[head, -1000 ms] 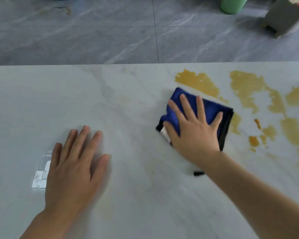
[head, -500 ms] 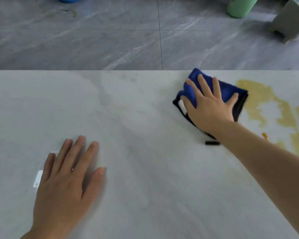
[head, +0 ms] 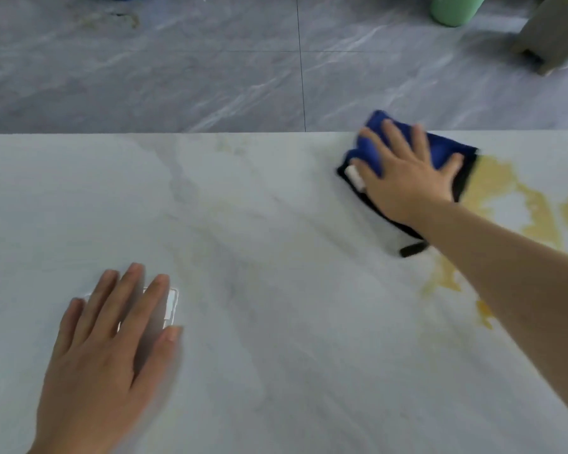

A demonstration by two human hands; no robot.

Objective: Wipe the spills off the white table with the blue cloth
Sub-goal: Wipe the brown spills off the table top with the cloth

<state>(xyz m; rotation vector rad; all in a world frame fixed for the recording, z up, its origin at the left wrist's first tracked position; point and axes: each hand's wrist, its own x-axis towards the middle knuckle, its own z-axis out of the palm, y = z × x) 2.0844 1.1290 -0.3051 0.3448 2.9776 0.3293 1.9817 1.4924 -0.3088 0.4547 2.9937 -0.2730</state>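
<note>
The blue cloth, folded with a black edge and a white tag, lies at the far edge of the white table, one corner poking over it. My right hand presses flat on the cloth with fingers spread. Yellow-brown spills spread over the table to the right of the cloth, with smaller drops nearer to me. My left hand rests flat on the table at the near left, fingers apart, holding nothing.
A small clear plastic piece lies on the table under my left fingers. Beyond the table is grey tiled floor, with a green container and a grey block at the far right.
My right hand has pushed the cloth away from me to the far table edge, over the leftmost spill, which no longer shows. My left hand now overlaps the clear plastic piece.
</note>
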